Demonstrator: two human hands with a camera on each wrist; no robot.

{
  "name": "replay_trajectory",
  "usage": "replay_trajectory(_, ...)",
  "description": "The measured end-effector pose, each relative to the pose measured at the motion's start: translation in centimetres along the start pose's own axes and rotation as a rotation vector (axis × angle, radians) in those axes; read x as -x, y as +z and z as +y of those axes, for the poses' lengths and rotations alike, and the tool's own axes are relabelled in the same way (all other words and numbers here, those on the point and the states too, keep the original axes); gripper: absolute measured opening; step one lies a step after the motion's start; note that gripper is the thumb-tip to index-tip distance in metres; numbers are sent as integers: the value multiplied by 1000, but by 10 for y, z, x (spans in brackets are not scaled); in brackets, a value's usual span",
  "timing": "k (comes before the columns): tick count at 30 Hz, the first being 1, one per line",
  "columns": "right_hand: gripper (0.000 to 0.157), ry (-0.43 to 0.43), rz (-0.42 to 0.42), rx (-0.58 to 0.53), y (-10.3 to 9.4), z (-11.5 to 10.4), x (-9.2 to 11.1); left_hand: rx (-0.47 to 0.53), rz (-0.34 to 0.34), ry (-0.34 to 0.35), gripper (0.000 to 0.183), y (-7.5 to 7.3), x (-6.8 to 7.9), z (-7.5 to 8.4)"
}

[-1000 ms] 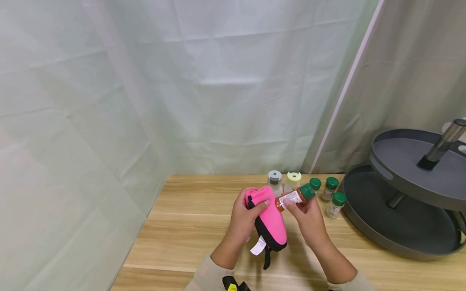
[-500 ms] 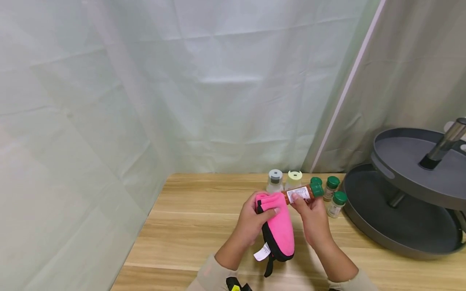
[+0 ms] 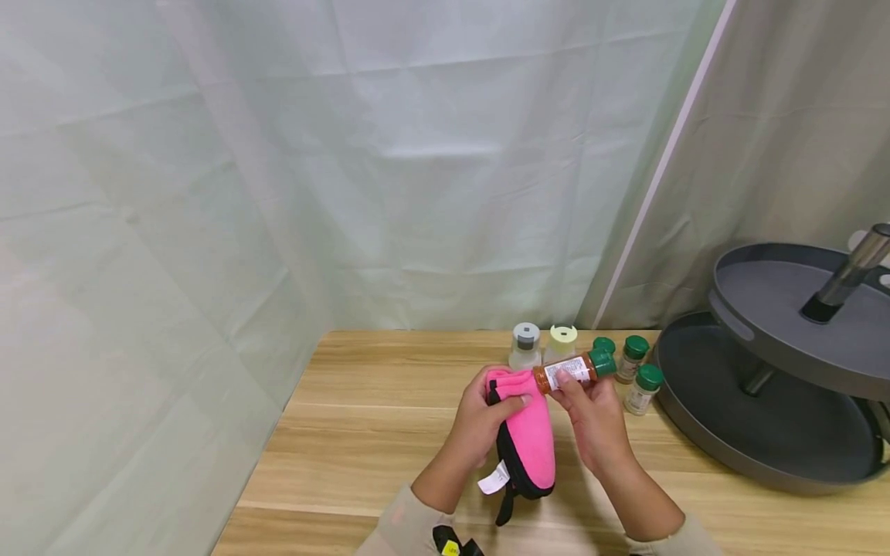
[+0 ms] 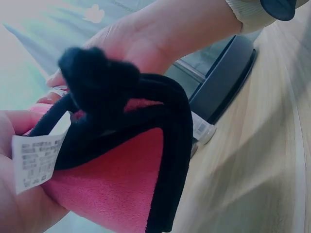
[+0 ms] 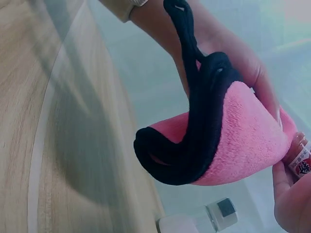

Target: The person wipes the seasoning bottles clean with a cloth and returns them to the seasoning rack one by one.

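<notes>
My left hand (image 3: 480,417) grips a folded pink cloth (image 3: 531,444) with black edging. A black loop and a white tag (image 4: 39,160) hang from its lower end. In my right hand (image 3: 596,425) is a spice jar (image 3: 570,372) with a green lid and reddish-brown contents, held by the body with my thumb on its label. The jar is tilted nearly level, lid to the right, and its base meets the upper part of the cloth. At the right wrist view's edge, part of the jar (image 5: 302,165) shows beside the cloth.
Behind my right hand stand several green-lidded jars (image 3: 641,392). A grey-lidded bottle (image 3: 525,351) and a yellow-lidded one (image 3: 562,337) stand at the table's back edge. A dark two-tier round tray (image 3: 772,432) fills the right side of the wooden table (image 3: 361,432).
Both hands have shifted slightly right and down since a second ago, and the jar has tipped closer to level. In the last half second, cloth and jar have moved slightly left.
</notes>
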State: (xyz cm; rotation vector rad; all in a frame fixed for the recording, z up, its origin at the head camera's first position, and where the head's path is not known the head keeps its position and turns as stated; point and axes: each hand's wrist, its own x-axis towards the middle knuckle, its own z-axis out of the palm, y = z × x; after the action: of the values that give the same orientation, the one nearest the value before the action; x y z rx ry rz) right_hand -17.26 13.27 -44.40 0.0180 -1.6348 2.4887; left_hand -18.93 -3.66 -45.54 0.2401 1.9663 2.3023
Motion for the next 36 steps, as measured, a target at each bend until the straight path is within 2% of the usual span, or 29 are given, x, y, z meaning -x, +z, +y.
replay_trajectory(8,37,18,-40,19,1,1,2,57,80,19,41,-4,-1,2)
replay_trajectory(13,40,18,-52,37,0,4,2,76,85,29,43,-7,0,7)
replay_trajectory(20,40,24,-36,20,-1,6,-1,65,45,50,45,-5,2,11)
replay_trajectory(29,32,17,-7,-44,-4,1,-3,18,-73,58,47,1,6,10)
replay_trajectory(36,32,17,-21,-68,-3,-3,1,17,-55,73,45,2,4,6)
